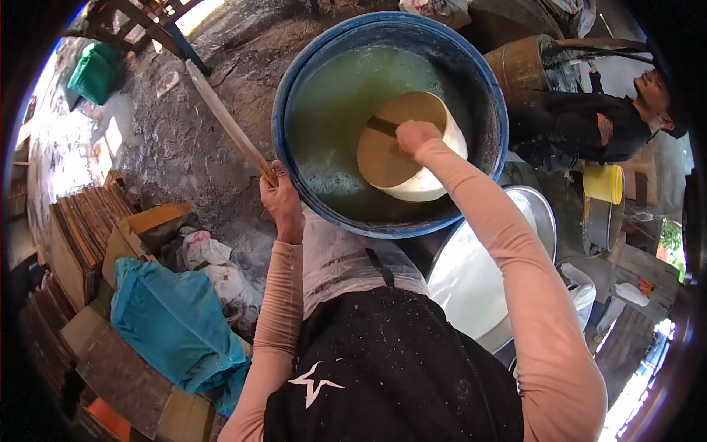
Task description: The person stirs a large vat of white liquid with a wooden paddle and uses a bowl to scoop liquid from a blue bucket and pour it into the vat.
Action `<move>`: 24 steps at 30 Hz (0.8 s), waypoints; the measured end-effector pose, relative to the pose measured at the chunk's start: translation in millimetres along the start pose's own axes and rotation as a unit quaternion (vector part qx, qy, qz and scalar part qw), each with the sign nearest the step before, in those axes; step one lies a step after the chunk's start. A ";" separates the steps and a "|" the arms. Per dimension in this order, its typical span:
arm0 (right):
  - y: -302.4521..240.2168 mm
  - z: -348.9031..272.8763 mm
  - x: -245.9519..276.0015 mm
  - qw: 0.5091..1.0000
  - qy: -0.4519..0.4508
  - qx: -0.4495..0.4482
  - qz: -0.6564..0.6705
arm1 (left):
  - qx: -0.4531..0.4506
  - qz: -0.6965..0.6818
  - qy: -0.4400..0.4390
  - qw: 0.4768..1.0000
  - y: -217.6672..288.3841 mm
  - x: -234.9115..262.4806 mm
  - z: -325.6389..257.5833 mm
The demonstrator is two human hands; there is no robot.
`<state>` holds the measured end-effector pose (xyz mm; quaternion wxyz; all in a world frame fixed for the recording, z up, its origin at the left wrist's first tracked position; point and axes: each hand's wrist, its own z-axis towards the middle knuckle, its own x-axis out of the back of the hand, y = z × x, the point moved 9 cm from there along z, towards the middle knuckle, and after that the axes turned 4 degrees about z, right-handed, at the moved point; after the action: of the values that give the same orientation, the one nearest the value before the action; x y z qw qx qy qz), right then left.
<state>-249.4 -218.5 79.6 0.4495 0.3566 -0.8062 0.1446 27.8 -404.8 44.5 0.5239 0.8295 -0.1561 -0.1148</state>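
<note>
My left hand [282, 197] is closed around the lower end of a long, pale wooden stick [230, 125], which slants up and away to the left. It is beside the rim of a large blue barrel [277, 121] that holds cloudy greenish liquid [324, 96] with some foam. Inside the barrel, a cream-coloured bucket [434, 184] is tilted at the liquid's surface, its mouth facing me. My right hand [417, 137] grips a dark flat bar [384, 127] at the bucket's mouth. The far end of that bar and the bucket's underside are hard to make out.
Right of my legs stands a wide metal basin [471, 272] of white liquid. Another person [589, 125] is at the right, near a brown barrel [515, 68] and a yellow bucket [602, 183]. Teal cloth [177, 324] and stacked wooden boards [85, 228] lie left; a green sack [93, 72] is farther off.
</note>
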 end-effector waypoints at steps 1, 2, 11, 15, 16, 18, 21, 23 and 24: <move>-12.0 7.4 -4.7 0.999 -0.027 0.004 -0.042 | -0.001 0.017 0.009 1.000 3.1 -0.9 -0.1; -20.0 14.3 -8.1 0.999 -0.034 0.001 -0.042 | -0.004 0.033 0.019 0.999 6.8 -2.5 0.2; -69.6 96.5 -72.4 0.994 -0.013 0.082 -0.075 | 0.024 0.093 -0.023 0.995 10.2 -23.1 6.2; -74.6 112.8 -70.7 0.998 0.044 0.029 0.041 | 0.035 0.077 -0.041 0.996 10.9 -25.6 6.7; -74.9 118.4 -74.8 0.999 -0.001 -0.001 0.049 | 0.037 0.078 -0.044 0.995 11.2 -26.2 6.7; -74.4 123.6 -75.6 0.997 -0.048 -0.035 0.057 | 0.043 0.075 -0.042 0.995 11.2 -25.5 7.4; -87.6 121.6 -64.8 0.990 -0.076 -0.029 0.118 | 0.049 0.089 -0.049 0.994 7.3 -20.0 8.9; -73.2 123.5 -69.0 0.978 -0.064 -0.102 0.171 | 0.044 0.086 -0.059 0.994 4.9 -22.6 8.4; -68.9 126.5 -69.5 0.978 -0.061 -0.106 0.171 | 0.040 0.086 -0.064 0.993 3.7 -24.1 8.7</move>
<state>-255.7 -306.1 -54.1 0.4031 0.1719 -0.8920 0.1112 1.9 -404.4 44.7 0.4873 0.8241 -0.2643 -0.1161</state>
